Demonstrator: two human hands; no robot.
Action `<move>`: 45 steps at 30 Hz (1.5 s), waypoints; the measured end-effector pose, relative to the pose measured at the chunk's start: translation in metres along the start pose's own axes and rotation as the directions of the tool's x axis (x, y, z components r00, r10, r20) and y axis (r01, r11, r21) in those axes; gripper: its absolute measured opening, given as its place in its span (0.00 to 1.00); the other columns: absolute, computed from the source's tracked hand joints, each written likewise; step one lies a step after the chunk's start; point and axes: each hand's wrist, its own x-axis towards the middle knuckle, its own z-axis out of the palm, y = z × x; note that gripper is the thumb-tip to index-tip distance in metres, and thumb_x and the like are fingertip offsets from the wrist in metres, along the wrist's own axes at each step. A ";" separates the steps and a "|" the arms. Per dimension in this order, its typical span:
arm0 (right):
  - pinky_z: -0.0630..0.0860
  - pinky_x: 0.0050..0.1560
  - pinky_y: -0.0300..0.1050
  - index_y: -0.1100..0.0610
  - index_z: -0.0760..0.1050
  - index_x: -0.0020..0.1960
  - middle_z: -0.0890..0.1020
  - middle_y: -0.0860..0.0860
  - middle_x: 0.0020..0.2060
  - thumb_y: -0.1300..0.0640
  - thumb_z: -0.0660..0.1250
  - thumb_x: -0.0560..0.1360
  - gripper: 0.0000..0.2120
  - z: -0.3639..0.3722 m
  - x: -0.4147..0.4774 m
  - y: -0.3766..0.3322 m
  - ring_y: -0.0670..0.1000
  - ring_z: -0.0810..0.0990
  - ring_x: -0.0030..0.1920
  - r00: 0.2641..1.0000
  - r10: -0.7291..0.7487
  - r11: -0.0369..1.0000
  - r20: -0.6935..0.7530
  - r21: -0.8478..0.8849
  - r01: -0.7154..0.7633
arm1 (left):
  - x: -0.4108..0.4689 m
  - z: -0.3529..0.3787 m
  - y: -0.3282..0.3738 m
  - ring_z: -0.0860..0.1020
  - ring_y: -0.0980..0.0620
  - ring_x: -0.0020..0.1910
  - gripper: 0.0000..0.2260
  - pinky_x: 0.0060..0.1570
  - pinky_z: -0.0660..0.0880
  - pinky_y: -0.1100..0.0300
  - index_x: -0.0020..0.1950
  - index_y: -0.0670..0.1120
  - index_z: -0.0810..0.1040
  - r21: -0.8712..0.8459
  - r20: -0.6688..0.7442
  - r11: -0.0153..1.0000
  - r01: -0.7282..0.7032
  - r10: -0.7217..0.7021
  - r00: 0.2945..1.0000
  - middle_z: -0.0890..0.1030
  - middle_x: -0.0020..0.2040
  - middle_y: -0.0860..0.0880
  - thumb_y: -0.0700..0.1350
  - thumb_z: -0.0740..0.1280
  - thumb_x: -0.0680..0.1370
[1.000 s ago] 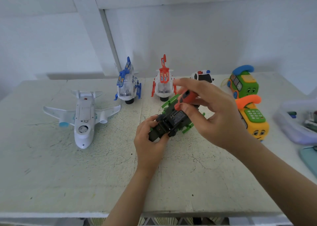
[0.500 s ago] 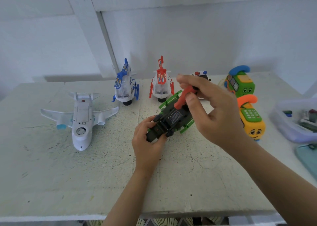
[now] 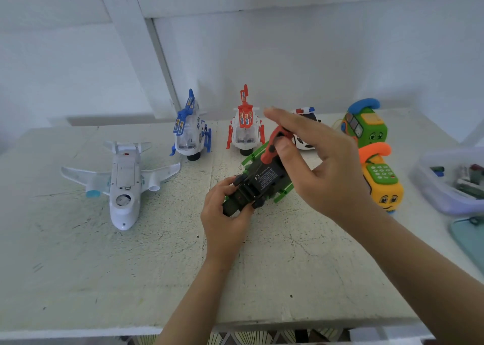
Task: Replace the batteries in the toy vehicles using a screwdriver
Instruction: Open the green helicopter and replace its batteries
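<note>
A dark green toy vehicle lies upside down on the table, its black battery cover with a label facing up. My left hand grips its near end. My right hand pinches the red handle of a screwdriver between thumb and fingers, the index finger stretched out above it. The screwdriver stands tilted on the vehicle's underside; its tip is hidden behind the handle.
A white toy plane lies at the left. Blue and red toy helicopters and a police car stand at the back. Green and yellow phone toys sit right, beside a clear tub of small items.
My right hand has shifted its fingers on the screwdriver handle, with the index finger now stretched out. The left hand and the vehicle have stayed in place.
</note>
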 end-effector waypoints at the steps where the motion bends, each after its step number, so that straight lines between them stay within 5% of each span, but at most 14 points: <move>1: 0.70 0.54 0.28 0.59 0.79 0.59 0.82 0.50 0.50 0.58 0.65 0.77 0.13 0.000 0.001 -0.001 0.39 0.78 0.52 0.999 -0.009 1.000 -0.031 -0.016 0.009 | 0.000 0.000 -0.001 0.79 0.49 0.56 0.14 0.52 0.79 0.50 0.47 0.47 0.77 -0.005 0.000 1.000 0.005 -0.005 1.000 0.80 0.55 0.55 0.38 0.76 0.64; 6: 0.71 0.56 0.40 0.47 0.78 0.54 0.77 0.38 0.40 0.49 0.66 0.74 0.09 0.000 0.004 -0.002 0.39 0.74 0.48 0.988 -0.007 0.997 -0.154 -0.076 -0.004 | 0.000 0.000 0.000 0.79 0.48 0.56 0.17 0.52 0.79 0.47 0.47 0.50 0.76 -0.013 0.004 1.000 -0.004 0.004 1.000 0.80 0.56 0.58 0.38 0.77 0.64; 8: 0.72 0.60 0.57 0.47 0.77 0.55 0.80 0.39 0.39 0.51 0.66 0.75 0.09 -0.001 0.004 -0.003 0.39 0.77 0.48 0.987 0.001 0.998 -0.160 -0.054 -0.009 | 0.000 0.000 0.000 0.79 0.49 0.56 0.16 0.52 0.79 0.49 0.47 0.48 0.76 -0.008 0.008 1.000 -0.003 0.003 1.000 0.80 0.56 0.56 0.38 0.78 0.64; 11: 0.68 0.63 0.64 0.50 0.76 0.54 0.83 0.43 0.38 0.56 0.63 0.77 0.08 -0.002 0.002 -0.002 0.39 0.80 0.48 0.994 0.027 0.999 -0.106 0.020 -0.025 | 0.000 0.000 0.001 0.79 0.49 0.56 0.15 0.53 0.79 0.50 0.47 0.47 0.77 -0.007 0.003 1.000 0.016 -0.016 1.000 0.80 0.56 0.55 0.40 0.77 0.65; 14: 0.61 0.72 0.57 0.49 0.77 0.56 0.83 0.43 0.45 0.56 0.59 0.77 0.11 -0.002 0.000 0.000 0.35 0.76 0.56 0.996 0.064 0.998 -0.057 -0.003 -0.064 | 0.000 0.000 0.002 0.79 0.49 0.57 0.16 0.51 0.79 0.47 0.47 0.51 0.76 -0.030 0.006 0.999 0.016 -0.016 1.000 0.80 0.56 0.59 0.39 0.76 0.65; 16: 0.62 0.71 0.53 0.48 0.78 0.56 0.80 0.42 0.53 0.53 0.59 0.77 0.12 -0.002 0.000 -0.002 0.41 0.74 0.62 0.996 0.073 0.997 -0.058 -0.018 -0.075 | 0.000 0.000 0.002 0.79 0.50 0.56 0.16 0.51 0.79 0.47 0.47 0.52 0.76 -0.034 0.012 0.999 0.019 -0.019 1.000 0.79 0.55 0.59 0.39 0.76 0.65; 21: 0.73 0.55 0.51 0.45 0.77 0.55 0.76 0.39 0.43 0.47 0.66 0.74 0.11 -0.001 0.004 -0.005 0.45 0.75 0.50 0.991 0.045 0.998 -0.126 -0.032 -0.049 | 0.000 0.000 0.002 0.79 0.49 0.56 0.15 0.53 0.79 0.50 0.47 0.48 0.76 -0.001 0.009 1.000 0.003 -0.003 1.000 0.80 0.55 0.56 0.39 0.77 0.65; 28: 0.68 0.63 0.67 0.53 0.76 0.58 0.83 0.43 0.43 0.56 0.61 0.77 0.11 -0.004 0.006 0.000 0.40 0.81 0.48 0.997 0.067 0.997 -0.025 0.042 -0.066 | -0.001 0.000 0.001 0.78 0.49 0.57 0.17 0.54 0.77 0.58 0.47 0.45 0.77 0.013 0.017 1.000 0.023 -0.023 1.000 0.80 0.56 0.54 0.35 0.79 0.64; 31: 0.68 0.68 0.52 0.55 0.78 0.59 0.83 0.45 0.48 0.54 0.61 0.76 0.15 -0.004 0.003 0.000 0.39 0.77 0.53 1.000 0.025 0.998 0.003 -0.062 -0.025 | -0.001 0.000 0.001 0.78 0.49 0.57 0.16 0.53 0.78 0.53 0.47 0.47 0.76 -0.003 0.009 1.000 0.017 -0.017 1.000 0.80 0.56 0.55 0.37 0.77 0.64; 34: 0.70 0.58 0.34 0.52 0.77 0.63 0.82 0.47 0.49 0.51 0.69 0.73 0.19 -0.004 0.000 0.002 0.43 0.77 0.52 0.999 0.008 0.993 0.041 -0.120 -0.003 | -0.001 0.000 0.002 0.78 0.50 0.56 0.16 0.53 0.78 0.53 0.47 0.48 0.76 -0.007 0.003 1.000 0.020 -0.020 1.000 0.80 0.56 0.57 0.37 0.76 0.64; 41: 0.75 0.48 0.33 0.63 0.80 0.52 0.80 0.48 0.44 0.70 0.71 0.71 0.10 0.001 -0.013 0.005 0.44 0.78 0.44 0.978 -0.201 0.971 0.058 -0.121 0.207 | 0.001 0.002 0.002 0.79 0.55 0.52 0.13 0.48 0.74 0.67 0.44 0.44 0.78 -0.033 -0.015 0.996 0.084 -0.085 0.996 0.80 0.52 0.59 0.39 0.75 0.62; 45: 0.77 0.50 0.35 0.58 0.78 0.56 0.82 0.49 0.44 0.69 0.71 0.70 0.16 -0.003 -0.010 0.008 0.45 0.79 0.46 0.994 -0.094 0.995 0.054 -0.033 0.096 | 0.002 0.000 0.002 0.79 0.54 0.54 0.14 0.50 0.76 0.62 0.44 0.45 0.77 -0.023 0.014 0.999 0.046 -0.046 0.999 0.80 0.53 0.58 0.36 0.77 0.63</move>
